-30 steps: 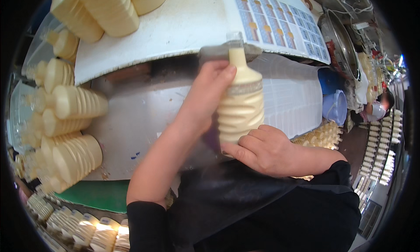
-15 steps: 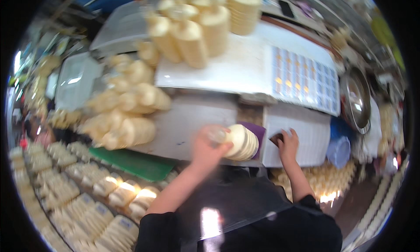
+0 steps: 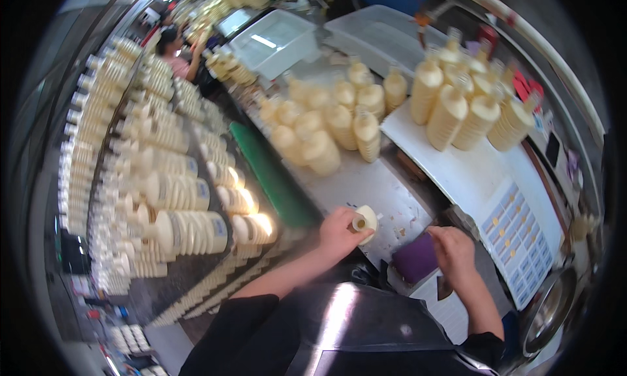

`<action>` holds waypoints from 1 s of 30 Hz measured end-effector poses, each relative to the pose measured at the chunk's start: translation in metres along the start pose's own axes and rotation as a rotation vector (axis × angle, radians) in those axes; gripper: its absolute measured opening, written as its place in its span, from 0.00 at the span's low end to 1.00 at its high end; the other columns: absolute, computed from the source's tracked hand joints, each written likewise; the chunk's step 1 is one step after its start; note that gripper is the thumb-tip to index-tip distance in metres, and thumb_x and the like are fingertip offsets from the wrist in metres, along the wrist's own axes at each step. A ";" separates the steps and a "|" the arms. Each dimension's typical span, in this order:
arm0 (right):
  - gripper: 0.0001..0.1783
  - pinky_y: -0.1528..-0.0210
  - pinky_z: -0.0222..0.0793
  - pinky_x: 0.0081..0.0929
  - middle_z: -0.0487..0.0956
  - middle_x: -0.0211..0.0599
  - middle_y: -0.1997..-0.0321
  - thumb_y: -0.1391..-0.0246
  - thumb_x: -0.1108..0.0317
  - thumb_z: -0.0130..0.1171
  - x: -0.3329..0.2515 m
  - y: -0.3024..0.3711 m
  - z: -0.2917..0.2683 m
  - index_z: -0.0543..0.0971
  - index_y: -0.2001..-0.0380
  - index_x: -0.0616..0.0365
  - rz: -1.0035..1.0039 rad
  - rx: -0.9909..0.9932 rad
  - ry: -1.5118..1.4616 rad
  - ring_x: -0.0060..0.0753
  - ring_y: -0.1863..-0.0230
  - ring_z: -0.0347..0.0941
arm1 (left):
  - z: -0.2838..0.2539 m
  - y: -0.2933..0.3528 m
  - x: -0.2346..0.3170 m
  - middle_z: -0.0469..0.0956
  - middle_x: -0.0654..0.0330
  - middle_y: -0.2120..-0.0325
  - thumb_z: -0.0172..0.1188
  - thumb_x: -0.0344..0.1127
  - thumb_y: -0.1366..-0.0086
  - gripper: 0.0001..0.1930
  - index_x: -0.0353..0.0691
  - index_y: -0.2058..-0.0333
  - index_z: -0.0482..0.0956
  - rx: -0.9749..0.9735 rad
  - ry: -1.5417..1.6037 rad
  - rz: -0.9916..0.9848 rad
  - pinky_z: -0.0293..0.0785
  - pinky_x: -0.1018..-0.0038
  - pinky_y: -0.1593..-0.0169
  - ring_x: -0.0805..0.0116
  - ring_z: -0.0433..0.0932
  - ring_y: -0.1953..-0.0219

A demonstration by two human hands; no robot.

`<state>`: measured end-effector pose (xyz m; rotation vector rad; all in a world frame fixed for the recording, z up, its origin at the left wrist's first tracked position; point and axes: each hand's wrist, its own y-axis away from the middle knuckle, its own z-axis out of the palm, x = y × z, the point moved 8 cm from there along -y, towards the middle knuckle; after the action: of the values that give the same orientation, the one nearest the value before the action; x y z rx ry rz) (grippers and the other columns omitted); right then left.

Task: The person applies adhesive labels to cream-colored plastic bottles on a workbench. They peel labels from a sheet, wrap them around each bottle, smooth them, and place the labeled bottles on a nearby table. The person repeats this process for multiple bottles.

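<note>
My left hand point(image 3: 341, 232) is wrapped round the neck of a cream-coloured plastic bottle point(image 3: 369, 227); its open mouth points up toward me. The bottle is just above or on the grey worktop near the front edge. A purple pad point(image 3: 415, 258) lies to its right. Over the pad's right side is my right hand point(image 3: 454, 252), fingers bent together, with a small dark brown flat piece point(image 3: 445, 287) at its lower side. How the fingers hold that piece is partly hidden.
Several cream bottles point(image 3: 320, 153) stand on the worktop point(image 3: 353, 187), more on a white raised board point(image 3: 418, 125). A sheet of blue-and-white labels point(image 3: 519, 232) lies right, beside a metal bowl point(image 3: 552, 311). Bottle rows point(image 3: 189, 232) fill the left; a person point(image 3: 177, 56) is far left.
The view has swung left. My left hand has turned the bottle from lying sideways to mouth up. My right hand has moved from the white board to the purple pad.
</note>
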<state>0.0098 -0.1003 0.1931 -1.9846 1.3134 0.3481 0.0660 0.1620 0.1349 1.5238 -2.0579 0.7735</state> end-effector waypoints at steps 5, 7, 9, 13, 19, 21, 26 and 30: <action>0.29 0.61 0.76 0.42 0.82 0.48 0.61 0.46 0.58 0.70 -0.064 -0.048 0.106 0.75 0.44 0.56 0.061 -0.382 -0.086 0.50 0.63 0.81 | 0.016 0.014 -0.025 0.77 0.56 0.63 0.77 0.45 0.49 0.20 0.44 0.61 0.80 -0.050 0.097 -0.063 0.76 0.60 0.58 0.51 0.80 0.60; 0.26 0.62 0.76 0.44 0.82 0.48 0.64 0.46 0.57 0.70 -0.076 -0.058 0.130 0.76 0.47 0.56 0.064 -0.396 0.034 0.52 0.64 0.81 | 0.012 0.014 -0.031 0.77 0.56 0.62 0.75 0.43 0.47 0.20 0.45 0.58 0.79 -0.072 0.190 -0.014 0.76 0.59 0.57 0.49 0.79 0.59; 0.21 0.65 0.75 0.47 0.82 0.49 0.70 0.46 0.57 0.71 -0.070 -0.060 0.143 0.77 0.55 0.56 0.171 -0.411 0.156 0.56 0.68 0.81 | -0.001 0.017 -0.034 0.77 0.55 0.60 0.73 0.40 0.46 0.24 0.43 0.50 0.78 -0.103 0.311 0.093 0.77 0.60 0.55 0.51 0.80 0.58; 0.16 0.67 0.74 0.47 0.81 0.50 0.73 0.47 0.60 0.70 -0.072 -0.073 0.146 0.76 0.63 0.57 0.084 -0.312 0.185 0.58 0.71 0.80 | -0.035 0.047 -0.077 0.78 0.58 0.58 0.70 0.39 0.44 0.30 0.45 0.42 0.76 -0.268 0.432 -0.082 0.78 0.63 0.55 0.59 0.80 0.60; 0.13 0.68 0.74 0.46 0.81 0.50 0.75 0.46 0.62 0.68 -0.040 -0.123 0.124 0.76 0.64 0.56 0.229 -0.222 0.206 0.57 0.72 0.80 | -0.100 0.136 -0.157 0.82 0.58 0.59 0.68 0.41 0.39 0.22 0.45 0.46 0.82 -0.182 0.413 -0.395 0.80 0.67 0.57 0.64 0.83 0.62; 0.12 0.68 0.74 0.46 0.81 0.49 0.74 0.46 0.64 0.67 -0.037 -0.140 0.126 0.76 0.65 0.56 0.142 -0.240 0.198 0.57 0.72 0.80 | -0.116 0.183 -0.174 0.83 0.60 0.61 0.68 0.39 0.37 0.21 0.45 0.45 0.81 -0.063 0.396 -0.588 0.81 0.70 0.58 0.69 0.83 0.63; 0.11 0.69 0.74 0.48 0.82 0.51 0.73 0.46 0.63 0.67 -0.027 -0.160 0.151 0.78 0.64 0.55 -0.008 -0.323 0.233 0.59 0.71 0.80 | -0.125 0.292 -0.186 0.83 0.66 0.65 0.68 0.39 0.34 0.20 0.45 0.44 0.81 0.088 0.247 -1.008 0.78 0.77 0.61 0.79 0.79 0.68; 0.12 0.63 0.75 0.52 0.83 0.52 0.70 0.46 0.62 0.66 -0.004 -0.170 0.160 0.77 0.62 0.54 0.096 -0.350 0.308 0.62 0.66 0.81 | -0.121 0.311 -0.192 0.84 0.64 0.62 0.66 0.41 0.34 0.21 0.44 0.44 0.81 0.066 0.379 -1.042 0.78 0.75 0.58 0.75 0.81 0.64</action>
<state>0.1834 0.0512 0.1539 -2.3414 1.6341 0.3457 -0.1752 0.4490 0.0455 1.9698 -0.7687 0.6120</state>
